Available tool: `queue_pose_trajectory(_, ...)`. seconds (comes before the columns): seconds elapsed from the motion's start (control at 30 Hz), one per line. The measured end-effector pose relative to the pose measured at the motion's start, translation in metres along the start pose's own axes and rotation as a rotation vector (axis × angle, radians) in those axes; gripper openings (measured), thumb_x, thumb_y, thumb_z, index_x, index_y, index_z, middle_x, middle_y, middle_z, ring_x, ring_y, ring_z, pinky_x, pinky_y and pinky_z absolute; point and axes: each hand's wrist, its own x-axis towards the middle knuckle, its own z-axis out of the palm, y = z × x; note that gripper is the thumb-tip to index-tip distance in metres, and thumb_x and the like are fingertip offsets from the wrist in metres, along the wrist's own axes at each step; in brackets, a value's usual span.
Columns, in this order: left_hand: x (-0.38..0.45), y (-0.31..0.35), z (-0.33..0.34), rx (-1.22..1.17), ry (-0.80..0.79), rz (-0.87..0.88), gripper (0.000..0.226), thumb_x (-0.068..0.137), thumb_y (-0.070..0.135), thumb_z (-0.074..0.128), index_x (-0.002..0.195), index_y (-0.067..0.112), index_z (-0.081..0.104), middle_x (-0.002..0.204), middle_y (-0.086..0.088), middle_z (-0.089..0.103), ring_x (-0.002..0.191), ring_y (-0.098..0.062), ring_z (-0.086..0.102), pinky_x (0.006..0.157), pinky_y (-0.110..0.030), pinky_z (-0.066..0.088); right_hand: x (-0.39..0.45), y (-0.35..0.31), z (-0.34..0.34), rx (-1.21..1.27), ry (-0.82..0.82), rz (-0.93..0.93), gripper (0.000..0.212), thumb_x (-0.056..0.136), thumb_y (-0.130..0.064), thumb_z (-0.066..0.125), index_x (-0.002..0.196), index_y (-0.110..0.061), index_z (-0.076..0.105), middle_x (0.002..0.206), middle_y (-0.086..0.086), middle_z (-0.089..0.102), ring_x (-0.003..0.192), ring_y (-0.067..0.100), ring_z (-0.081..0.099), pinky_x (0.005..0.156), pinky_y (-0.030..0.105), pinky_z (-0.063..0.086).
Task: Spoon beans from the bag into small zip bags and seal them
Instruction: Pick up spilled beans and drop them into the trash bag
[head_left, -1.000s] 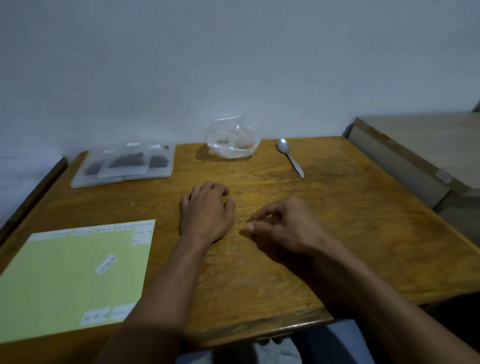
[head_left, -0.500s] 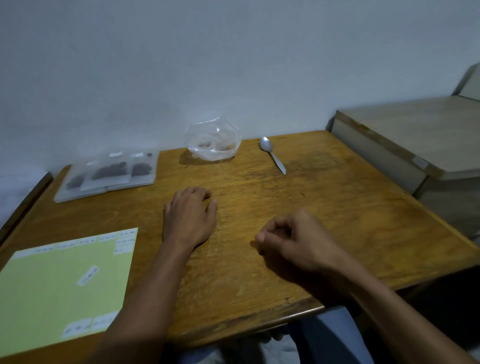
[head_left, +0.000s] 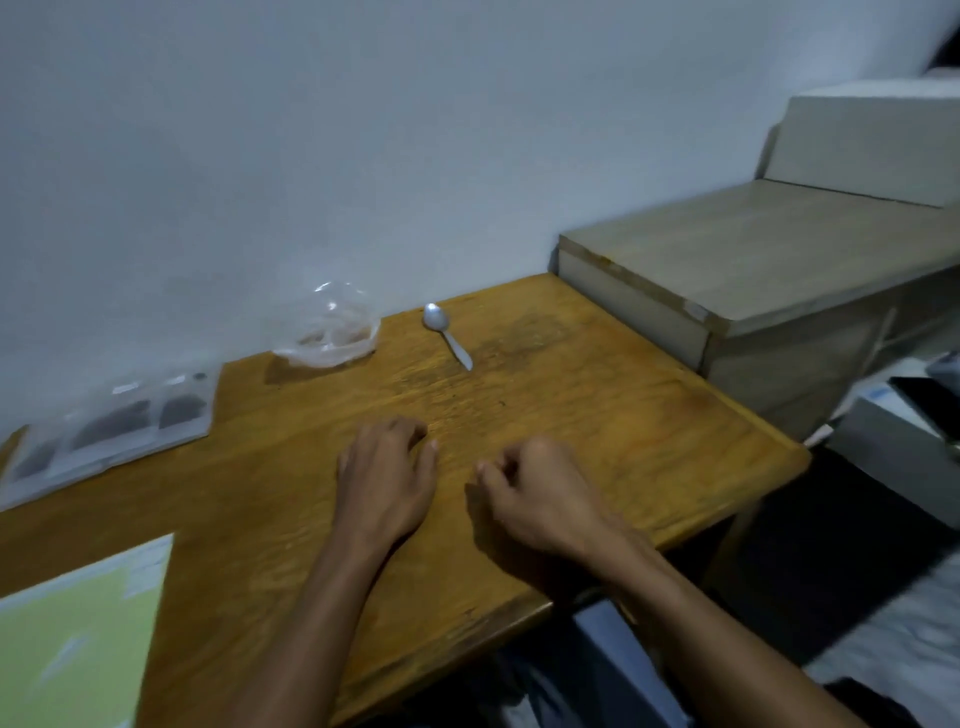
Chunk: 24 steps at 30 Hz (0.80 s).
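Observation:
A clear plastic bag (head_left: 330, 331) with a few brown beans at its bottom sits at the far edge of the wooden table (head_left: 597, 415), by the wall. A metal spoon (head_left: 445, 333) lies to its right, bowl toward the wall. Small zip bags (head_left: 111, 426) holding dark beans lie flat at the far left. My left hand (head_left: 384, 480) rests palm down on the table, fingers slightly curled, holding nothing. My right hand (head_left: 540, 493) rests beside it with fingers curled in loosely, nothing visible in it.
A yellow-green sheet (head_left: 72, 644) with small white labels lies at the near left corner. A pale wooden cabinet (head_left: 769, 275) stands against the table's right side. Dark floor and grey objects (head_left: 904, 431) lie to the right.
The camera has swung to the right and tilted, so the table now looks slanted. Both hands stay resting on the table; the right fingers curled in further.

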Motion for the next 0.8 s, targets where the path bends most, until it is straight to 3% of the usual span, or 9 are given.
queue_pose_trajectory(0.13, 0.005, 0.066, 0.034, -0.094, -0.093, 0.228, 0.027, 0.098, 0.037, 0.056, 0.118, 0.021, 0.067, 0.119, 0.003, 0.067, 0.113, -0.02, 0.057, 0.1, -0.044, 0.045, -0.017, 0.046, -0.043, 0.633, 0.229, 0.317, 0.035, 0.092, -0.031, 0.057, 0.058, -0.021, 0.059, 0.055, -0.004, 0.05, 0.056, 0.013, 0.049, 0.056, 0.029, 0.041)
queue_pose_trajectory(0.23, 0.006, 0.121, 0.06, -0.184, -0.189, 0.438, 0.032, 0.099, 0.037, 0.056, 0.122, 0.018, 0.067, 0.122, 0.0, 0.068, 0.113, -0.021, 0.058, 0.101, -0.044, 0.045, -0.041, 0.079, -0.063, 1.091, 0.389, 0.449, 0.029, 0.095, -0.019, 0.047, 0.067, -0.017, 0.054, 0.055, 0.0, 0.046, 0.043, 0.01, 0.038, 0.038, 0.022, 0.028)
queue_pose_trajectory(0.33, 0.003, 0.174, 0.081, -0.248, -0.277, 0.63, 0.034, 0.099, 0.036, 0.053, 0.124, 0.018, 0.067, 0.127, -0.003, 0.067, 0.119, -0.024, 0.058, 0.105, -0.043, 0.044, -0.068, 0.109, -0.073, 1.388, 0.581, 0.518, 0.031, 0.097, -0.018, 0.04, 0.069, -0.013, 0.051, 0.057, 0.003, 0.045, 0.043, 0.011, 0.034, 0.035, 0.021, 0.022)
queue_pose_trajectory(0.4, 0.001, 0.205, 0.093, -0.284, -0.324, 0.74, 0.038, 0.095, 0.034, 0.051, 0.121, 0.015, 0.07, 0.126, -0.007, 0.069, 0.119, -0.027, 0.06, 0.105, -0.042, 0.045, -0.087, 0.132, -0.072, 1.343, 0.794, 0.585, 0.035, 0.1, -0.023, 0.047, 0.066, -0.014, 0.051, 0.054, 0.001, 0.046, 0.041, 0.011, 0.035, 0.037, 0.021, 0.023)
queue_pose_trajectory(0.57, -0.003, 0.24, 0.116, -0.328, -0.386, 0.846, 0.031, 0.096, 0.023, 0.05, 0.116, 0.015, 0.073, 0.121, -0.007, 0.072, 0.116, -0.029, 0.064, 0.102, -0.049, 0.047, -0.136, 0.197, -0.049, 0.759, 1.204, 0.824, 0.039, 0.096, -0.036, 0.063, 0.066, -0.011, 0.062, 0.058, 0.001, 0.059, 0.054, 0.016, 0.054, 0.056, 0.029, 0.043)
queue_pose_trajectory(0.67, -0.002, 0.238, 0.12, -0.348, -0.384, 0.819, 0.028, 0.099, 0.02, 0.052, 0.119, 0.018, 0.071, 0.123, -0.003, 0.071, 0.116, -0.025, 0.063, 0.102, -0.049, 0.047, -0.156, 0.231, -0.025, 0.632, 1.266, 0.959, 0.034, 0.096, -0.033, 0.063, 0.073, -0.008, 0.061, 0.063, 0.0, 0.06, 0.061, 0.017, 0.056, 0.056, 0.029, 0.039)
queue_pose_trajectory(0.8, -0.006, 0.239, 0.116, -0.343, -0.367, 0.811, 0.027, 0.1, 0.02, 0.052, 0.121, 0.02, 0.07, 0.125, -0.001, 0.07, 0.117, -0.023, 0.061, 0.104, -0.051, 0.045, -0.173, 0.272, 0.008, 0.558, 1.243, 1.164, 0.026, 0.096, -0.03, 0.061, 0.086, -0.007, 0.065, 0.078, 0.004, 0.067, 0.083, 0.026, 0.065, 0.07, 0.026, 0.039)
